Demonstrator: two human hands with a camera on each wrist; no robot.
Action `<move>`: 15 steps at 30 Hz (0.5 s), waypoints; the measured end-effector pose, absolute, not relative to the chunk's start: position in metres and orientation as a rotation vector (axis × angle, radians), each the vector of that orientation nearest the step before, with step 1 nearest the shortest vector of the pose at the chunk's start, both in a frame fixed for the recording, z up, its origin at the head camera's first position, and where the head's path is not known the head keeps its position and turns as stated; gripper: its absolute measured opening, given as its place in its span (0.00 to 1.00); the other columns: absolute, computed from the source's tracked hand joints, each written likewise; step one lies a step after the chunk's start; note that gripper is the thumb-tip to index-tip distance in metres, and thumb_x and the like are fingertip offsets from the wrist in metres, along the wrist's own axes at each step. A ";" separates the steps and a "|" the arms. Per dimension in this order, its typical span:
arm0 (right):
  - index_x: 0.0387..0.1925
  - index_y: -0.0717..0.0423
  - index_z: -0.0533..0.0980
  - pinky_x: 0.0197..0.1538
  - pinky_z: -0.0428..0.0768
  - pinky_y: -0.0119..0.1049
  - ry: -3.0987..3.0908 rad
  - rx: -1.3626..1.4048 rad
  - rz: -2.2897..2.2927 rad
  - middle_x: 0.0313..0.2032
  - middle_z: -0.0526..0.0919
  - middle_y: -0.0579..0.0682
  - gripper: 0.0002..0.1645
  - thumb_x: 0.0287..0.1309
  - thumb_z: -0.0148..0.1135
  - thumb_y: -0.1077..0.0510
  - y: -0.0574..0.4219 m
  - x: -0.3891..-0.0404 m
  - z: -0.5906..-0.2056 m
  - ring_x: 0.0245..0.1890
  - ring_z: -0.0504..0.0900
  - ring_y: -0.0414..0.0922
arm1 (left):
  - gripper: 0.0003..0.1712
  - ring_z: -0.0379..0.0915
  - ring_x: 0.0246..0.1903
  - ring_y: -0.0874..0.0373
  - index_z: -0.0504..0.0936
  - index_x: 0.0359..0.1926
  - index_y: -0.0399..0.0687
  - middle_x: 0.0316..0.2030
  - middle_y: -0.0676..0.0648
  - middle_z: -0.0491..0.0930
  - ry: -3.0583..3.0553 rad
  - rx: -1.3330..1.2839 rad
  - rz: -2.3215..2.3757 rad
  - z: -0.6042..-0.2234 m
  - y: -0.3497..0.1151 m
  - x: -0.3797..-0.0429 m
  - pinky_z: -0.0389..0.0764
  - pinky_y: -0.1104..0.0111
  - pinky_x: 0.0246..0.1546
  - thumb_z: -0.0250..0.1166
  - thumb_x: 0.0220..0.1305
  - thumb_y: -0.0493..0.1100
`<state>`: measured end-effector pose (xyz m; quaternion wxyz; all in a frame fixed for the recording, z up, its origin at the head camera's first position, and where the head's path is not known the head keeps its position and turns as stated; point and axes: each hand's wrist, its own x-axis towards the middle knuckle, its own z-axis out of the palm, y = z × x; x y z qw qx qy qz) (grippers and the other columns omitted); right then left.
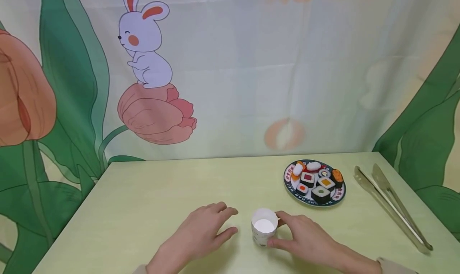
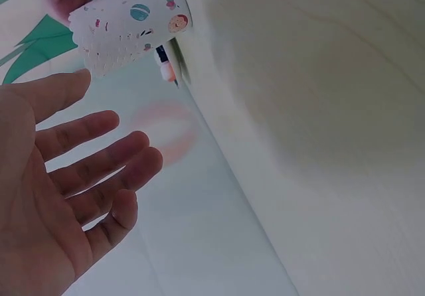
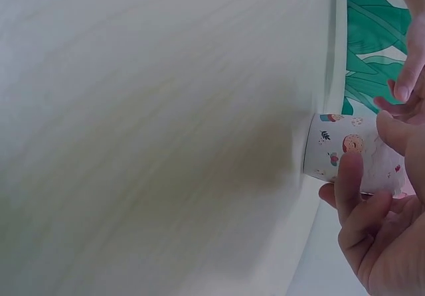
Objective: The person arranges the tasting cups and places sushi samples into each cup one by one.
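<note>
A small white paper cup (image 1: 261, 235) with a scalloped rim stands upright on the table, its mouth facing up. Printed cookies and little coloured pictures cover its side, seen on the cup (image 2: 136, 20) in the left wrist view. My right hand (image 1: 310, 238) holds the cup from the right, thumb at the near side and fingers round the far side. Left of the cup, my left hand (image 1: 203, 232) hovers with spread, relaxed fingers and a gap between it and the cup. In the left wrist view, the palm of the left hand (image 2: 60, 190) holds nothing.
A round patterned plate (image 1: 305, 200) bearing several toy sushi pieces (image 1: 321, 194) lies behind the right hand. Metal tongs (image 1: 381, 179) rest along the table's right side. A curtain (image 1: 233, 86) printed with a rabbit and tulips hangs at the table's back edge.
</note>
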<state>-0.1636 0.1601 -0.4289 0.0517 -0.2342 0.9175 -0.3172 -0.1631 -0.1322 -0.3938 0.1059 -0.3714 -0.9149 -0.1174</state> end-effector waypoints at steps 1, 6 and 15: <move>0.60 0.52 0.76 0.50 0.80 0.50 2.791 -0.719 -0.969 0.47 0.87 0.44 0.40 0.56 0.71 0.31 0.160 -0.164 -0.429 0.51 0.84 0.46 | 0.20 0.75 0.33 0.60 0.83 0.56 0.46 0.40 0.53 0.79 -2.700 -1.093 -0.349 -0.394 -0.132 -0.163 0.79 0.65 0.35 0.69 0.69 0.50; 0.61 0.53 0.76 0.52 0.80 0.51 2.758 -0.733 -1.010 0.49 0.87 0.45 0.41 0.56 0.72 0.32 0.160 -0.167 -0.431 0.52 0.83 0.46 | 0.20 0.77 0.35 0.58 0.82 0.57 0.45 0.42 0.52 0.80 -2.711 -1.098 -0.362 -0.393 -0.128 -0.165 0.81 0.64 0.37 0.69 0.70 0.50; 0.60 0.48 0.75 0.52 0.81 0.47 2.766 -0.792 -1.057 0.50 0.86 0.41 0.38 0.56 0.73 0.33 0.159 -0.168 -0.437 0.53 0.83 0.43 | 0.21 0.79 0.37 0.58 0.80 0.58 0.46 0.44 0.53 0.80 -2.698 -1.161 -0.425 -0.395 -0.117 -0.166 0.81 0.65 0.38 0.69 0.70 0.49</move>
